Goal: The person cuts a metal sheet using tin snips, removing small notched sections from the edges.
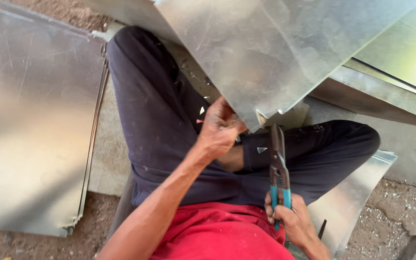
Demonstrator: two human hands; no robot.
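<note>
I sit cross-legged in dark trousers with a large galvanised metal sheet (266, 48) leaning over my lap. My left hand (218, 129) grips the sheet's near corner edge. My right hand (290, 216) is closed around the blue handles of tin snips (278, 163), held upright. The snips' dark blades point up at the sheet's folded corner (261, 120), just below it. Whether the blades touch the metal I cannot tell. Small triangular metal offcuts (262, 149) lie on my trousers.
A stack of flat metal sheets (34, 120) lies on the ground at the left. More bent sheets (391, 91) lean at the upper right, and another sheet (352, 202) lies under my right leg. Metal scraps (400, 212) litter the dirt at the lower right.
</note>
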